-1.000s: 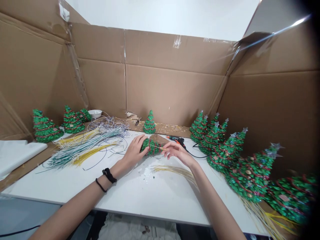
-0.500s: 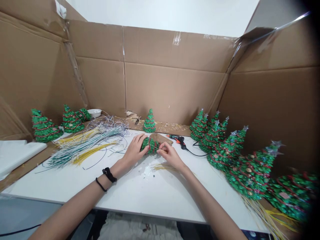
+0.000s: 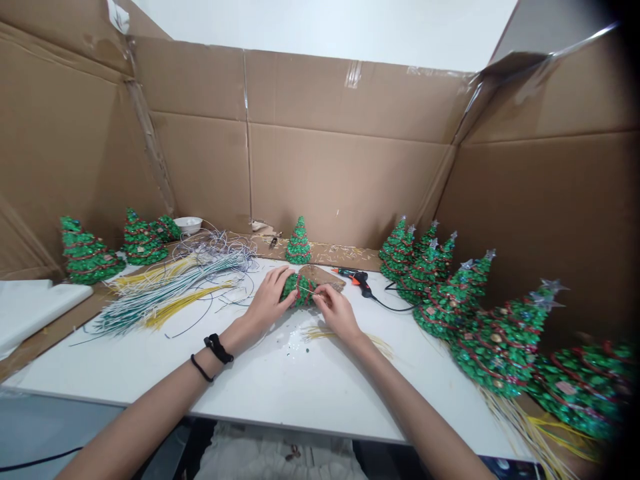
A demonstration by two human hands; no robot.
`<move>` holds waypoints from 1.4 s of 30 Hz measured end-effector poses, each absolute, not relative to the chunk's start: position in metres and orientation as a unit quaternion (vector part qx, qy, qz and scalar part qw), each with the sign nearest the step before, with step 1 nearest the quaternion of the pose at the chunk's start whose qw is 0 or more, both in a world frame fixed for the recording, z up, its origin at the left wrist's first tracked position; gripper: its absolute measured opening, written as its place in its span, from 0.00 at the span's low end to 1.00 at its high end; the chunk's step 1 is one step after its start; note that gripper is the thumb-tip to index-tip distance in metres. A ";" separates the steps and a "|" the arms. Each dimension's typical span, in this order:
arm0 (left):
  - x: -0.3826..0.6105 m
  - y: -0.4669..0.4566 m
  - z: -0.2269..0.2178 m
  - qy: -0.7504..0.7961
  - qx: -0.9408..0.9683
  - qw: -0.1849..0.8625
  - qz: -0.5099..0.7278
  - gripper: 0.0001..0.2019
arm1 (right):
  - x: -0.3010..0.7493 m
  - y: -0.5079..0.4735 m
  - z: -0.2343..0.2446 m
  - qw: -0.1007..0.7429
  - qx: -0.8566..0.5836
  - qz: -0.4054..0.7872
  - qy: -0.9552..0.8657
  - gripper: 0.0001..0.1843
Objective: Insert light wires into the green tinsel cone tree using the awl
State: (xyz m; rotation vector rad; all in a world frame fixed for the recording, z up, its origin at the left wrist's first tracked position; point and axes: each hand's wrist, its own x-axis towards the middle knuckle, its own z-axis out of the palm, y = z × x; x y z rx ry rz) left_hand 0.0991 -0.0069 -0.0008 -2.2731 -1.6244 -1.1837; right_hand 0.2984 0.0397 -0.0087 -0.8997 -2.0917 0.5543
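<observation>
A small green Christmas tree ornament with red garland [image 3: 301,292] lies on its side on the white table, steadied by my left hand [image 3: 273,295], whose fingers curl over its left end. At the tree's right side my right hand [image 3: 334,308] pinches a thin, pale wire or stick [image 3: 309,291] that reaches across the green surface. What its far tip touches is too small to make out. Behind the tree lies a brown board [image 3: 325,277]. Thin yellow wires [image 3: 320,332] and tiny green bits lie on the table just in front of my hands.
A black and orange glue gun [image 3: 361,283] rests to the right, its cord trailing toward several star-topped trees [image 3: 495,337]. Bundles of white, green and yellow wires [image 3: 170,290] lie at left. One tree [image 3: 299,241] stands at the back. Cardboard walls [image 3: 350,173] surround the table.
My right hand has shifted slightly, its fingers a little farther from the tree, and more of the pale wire or stick shows. My left hand keeps its hold on the tree.
</observation>
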 end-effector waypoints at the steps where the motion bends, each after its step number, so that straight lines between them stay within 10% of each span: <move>1: 0.099 -0.007 -0.001 -0.535 -0.748 0.053 -0.390 0.20 | 0.299 0.039 -0.008 0.387 -0.358 0.218 -0.821 0.11; 22: 0.099 -0.006 -0.001 -0.540 -0.743 0.035 -0.394 0.21 | 0.298 0.035 0.012 0.531 -0.309 0.316 -0.723 0.15; 42: 0.099 -0.007 -0.001 -0.534 -0.748 0.040 -0.392 0.21 | 0.304 0.036 0.006 0.359 -0.371 0.133 -0.846 0.11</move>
